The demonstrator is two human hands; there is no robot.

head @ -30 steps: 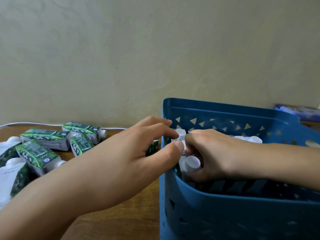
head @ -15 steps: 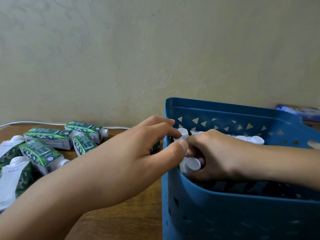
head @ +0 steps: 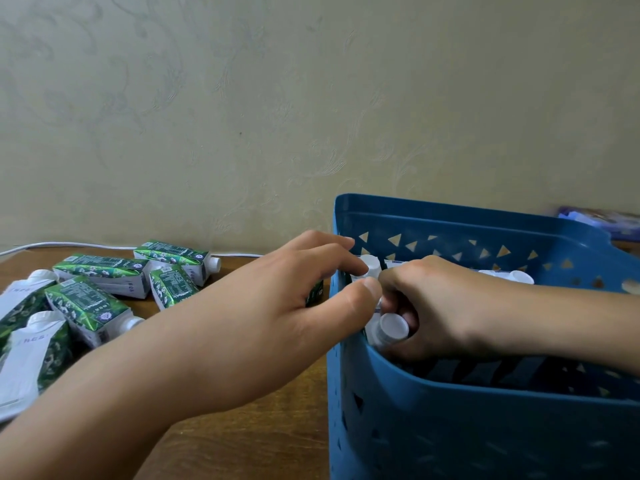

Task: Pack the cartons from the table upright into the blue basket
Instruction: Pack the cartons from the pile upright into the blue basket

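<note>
- Barely anything has shifted across the last second: the blue basket [head: 485, 420] sits a little further right in view than before, which reads as a small turn of the head, not a moved basket.
- Both hands have stayed at its near-left corner. The right hand [head: 440, 310], reaching in over the rim, has its fingers curled round a white-capped carton [head: 389, 329] that leans against the wall, not yet upright.
- The left hand [head: 277, 306] keeps thumb and fingertips on the rim and on a cap [head: 369, 265] just inside; whether it pinches anything I cannot tell.
- More caps [head: 519, 277] show further back in the basket.
- Loose cartons [head: 90, 303] lie flat on the table [head: 242, 445] to the left, so I judge much packing remains.
</note>
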